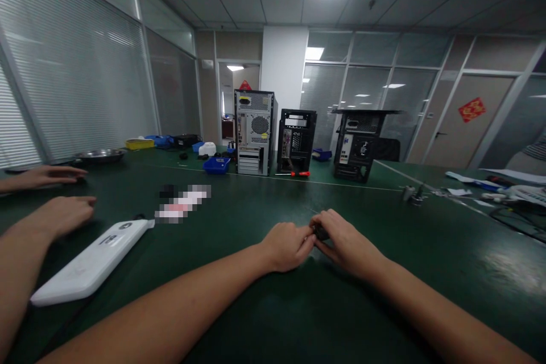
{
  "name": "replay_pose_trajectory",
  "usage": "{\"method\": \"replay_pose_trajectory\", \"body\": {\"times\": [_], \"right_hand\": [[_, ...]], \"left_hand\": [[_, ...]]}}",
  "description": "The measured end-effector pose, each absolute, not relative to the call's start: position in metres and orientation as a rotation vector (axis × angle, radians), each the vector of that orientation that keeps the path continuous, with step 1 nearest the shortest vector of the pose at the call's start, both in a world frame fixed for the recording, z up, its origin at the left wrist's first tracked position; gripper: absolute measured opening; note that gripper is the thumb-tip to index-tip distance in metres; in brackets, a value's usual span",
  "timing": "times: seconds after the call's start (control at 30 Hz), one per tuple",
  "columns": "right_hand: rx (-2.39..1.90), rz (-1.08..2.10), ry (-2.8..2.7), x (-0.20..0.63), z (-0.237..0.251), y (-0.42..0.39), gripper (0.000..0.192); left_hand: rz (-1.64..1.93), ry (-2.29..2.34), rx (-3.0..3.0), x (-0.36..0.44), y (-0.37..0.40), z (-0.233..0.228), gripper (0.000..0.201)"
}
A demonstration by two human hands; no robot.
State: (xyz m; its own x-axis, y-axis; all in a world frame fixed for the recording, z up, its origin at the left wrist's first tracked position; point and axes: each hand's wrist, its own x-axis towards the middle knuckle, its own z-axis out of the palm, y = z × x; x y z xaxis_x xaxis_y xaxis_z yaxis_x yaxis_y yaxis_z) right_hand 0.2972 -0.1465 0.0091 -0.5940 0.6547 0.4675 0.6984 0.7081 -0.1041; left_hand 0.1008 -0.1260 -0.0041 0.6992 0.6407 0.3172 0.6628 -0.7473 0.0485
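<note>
In the middle of the green table [256, 307], my two hands meet over a small dark object [321, 232]. Its kind is hard to tell, since fingers cover most of it. My right hand [341, 242] wraps it from the right, thumb below and fingers above. My left hand [286, 245] has its fingers curled, with the thumb and index tips pinched at the object's left side. Beyond the hands, a screwdriver [301, 174] with a red handle lies by the computer cases.
Three computer cases stand across the table: a silver one [255, 131], a narrow black one [296, 139] and another black one [357, 145]. A co-worker's hands [63, 216] rest at left beside a white long device [96, 261]. Small metal parts [413, 194] and cables [520, 216] lie right.
</note>
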Motion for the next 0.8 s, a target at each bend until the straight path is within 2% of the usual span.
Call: {"method": "replay_pose_trajectory", "body": {"times": [0.33,0.53,0.7,0.8], "right_hand": [[-0.934,-0.175,-2.549,0.304,0.012,-0.147,0.043],[-1.078,-0.288,-2.503,0.33,0.008,-0.129,0.045],[-1.217,-0.147,-2.186,0.35,0.007,-0.122,0.036],[-1.157,-0.068,-2.239,0.338,0.009,-0.129,0.03]], "left_hand": [[-0.431,-1.073,-2.824,0.105,-0.128,-0.001,0.037],[-0.515,-1.224,-2.751,0.106,-0.124,-0.005,0.038],[-0.534,-1.217,-2.789,0.104,-0.122,-0.005,0.045],[-0.531,-1.194,-2.787,0.104,-0.123,-0.005,0.05]]}}
